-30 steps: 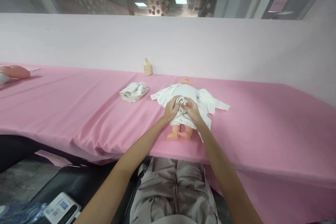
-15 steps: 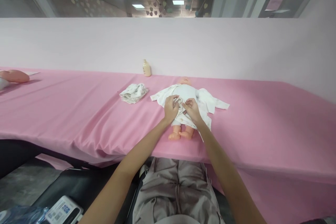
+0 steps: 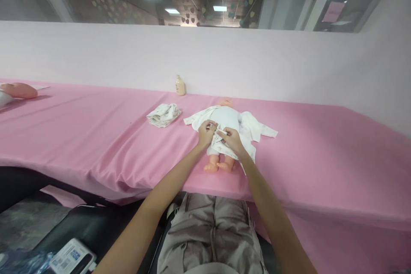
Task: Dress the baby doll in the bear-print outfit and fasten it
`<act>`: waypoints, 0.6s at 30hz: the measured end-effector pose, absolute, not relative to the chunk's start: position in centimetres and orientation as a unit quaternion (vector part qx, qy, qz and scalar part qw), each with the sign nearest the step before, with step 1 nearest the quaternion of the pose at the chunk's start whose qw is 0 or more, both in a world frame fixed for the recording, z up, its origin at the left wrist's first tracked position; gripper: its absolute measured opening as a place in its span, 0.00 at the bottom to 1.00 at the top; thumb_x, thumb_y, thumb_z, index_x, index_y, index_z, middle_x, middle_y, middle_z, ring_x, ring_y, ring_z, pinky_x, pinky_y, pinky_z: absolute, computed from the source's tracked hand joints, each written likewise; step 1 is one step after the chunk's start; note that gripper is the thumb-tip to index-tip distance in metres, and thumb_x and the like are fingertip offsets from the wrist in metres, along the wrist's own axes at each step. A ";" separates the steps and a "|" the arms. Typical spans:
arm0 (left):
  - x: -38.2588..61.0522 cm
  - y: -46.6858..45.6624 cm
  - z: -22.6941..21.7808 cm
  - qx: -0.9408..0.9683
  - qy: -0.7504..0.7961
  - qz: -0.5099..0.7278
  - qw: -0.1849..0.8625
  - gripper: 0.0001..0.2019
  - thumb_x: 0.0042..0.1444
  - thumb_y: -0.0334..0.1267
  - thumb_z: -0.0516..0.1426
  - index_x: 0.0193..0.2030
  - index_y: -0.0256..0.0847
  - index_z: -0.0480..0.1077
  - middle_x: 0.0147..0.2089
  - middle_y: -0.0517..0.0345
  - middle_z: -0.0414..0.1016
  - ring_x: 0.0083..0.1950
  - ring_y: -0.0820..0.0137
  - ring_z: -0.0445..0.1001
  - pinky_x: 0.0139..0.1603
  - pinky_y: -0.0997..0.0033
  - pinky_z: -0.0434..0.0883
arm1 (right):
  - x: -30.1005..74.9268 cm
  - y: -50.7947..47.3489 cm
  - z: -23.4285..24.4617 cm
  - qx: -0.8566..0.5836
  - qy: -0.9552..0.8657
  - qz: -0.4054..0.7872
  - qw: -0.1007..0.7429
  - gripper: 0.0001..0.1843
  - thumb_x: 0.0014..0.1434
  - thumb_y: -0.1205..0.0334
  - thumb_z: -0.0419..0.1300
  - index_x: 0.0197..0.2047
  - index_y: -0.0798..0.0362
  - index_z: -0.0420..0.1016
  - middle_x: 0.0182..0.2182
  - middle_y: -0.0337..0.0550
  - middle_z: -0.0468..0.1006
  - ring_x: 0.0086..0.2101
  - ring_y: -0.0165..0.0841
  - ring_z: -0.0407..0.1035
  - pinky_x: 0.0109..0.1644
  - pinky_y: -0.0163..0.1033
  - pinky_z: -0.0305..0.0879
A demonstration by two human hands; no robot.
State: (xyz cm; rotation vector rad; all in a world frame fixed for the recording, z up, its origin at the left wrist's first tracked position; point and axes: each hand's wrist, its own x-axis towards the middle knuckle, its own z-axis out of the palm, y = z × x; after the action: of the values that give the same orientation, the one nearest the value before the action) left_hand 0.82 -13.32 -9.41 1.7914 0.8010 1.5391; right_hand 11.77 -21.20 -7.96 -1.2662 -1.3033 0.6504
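Note:
On the pink-covered table a baby doll (image 3: 211, 164) lies on its back, feet toward me. A white long-sleeved baby shirt (image 3: 253, 125) is spread under and around it, and a white garment covers its trunk. Over the doll's lower belly my left hand (image 3: 206, 132) pinches a bunched part of patterned white baby clothing (image 3: 221, 147). My right hand (image 3: 233, 140) pinches the same cloth just to the right, fingertips close to the left ones. What exactly lies between the fingertips is too small to make out.
A folded white cloth (image 3: 163, 115) lies left of the doll. Behind it a cream pump bottle (image 3: 180, 85) stands against the wall. Part of another doll (image 3: 19, 90) shows at the far left. A white device (image 3: 72, 257) and a clear plastic bottle (image 3: 22, 261) rest on a black seat (image 3: 64, 227).
Both hands stay over the doll's belly. My right hand's fingers have shifted slightly left and down, and the gathered cloth between the hands looks flatter. The view has tilted a little.

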 end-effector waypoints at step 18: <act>-2.7 -17.3 1.5 0.820 0.199 0.531 0.072 0.08 0.56 0.31 0.55 0.36 0.42 0.76 0.39 0.57 0.78 0.41 0.69 0.75 0.46 0.67 0.70 | 16.9 -27.7 4.6 -0.485 -0.478 -0.138 0.719 0.17 0.44 0.55 0.66 0.28 0.52 0.62 0.22 0.31 0.57 0.22 0.25 0.50 0.27 0.34 0.51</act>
State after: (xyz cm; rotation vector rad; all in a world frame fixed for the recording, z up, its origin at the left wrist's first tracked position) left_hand -2.68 -17.26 1.52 2.4652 0.5984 1.5975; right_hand 16.89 -27.72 4.56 -1.0721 -1.0565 -0.3047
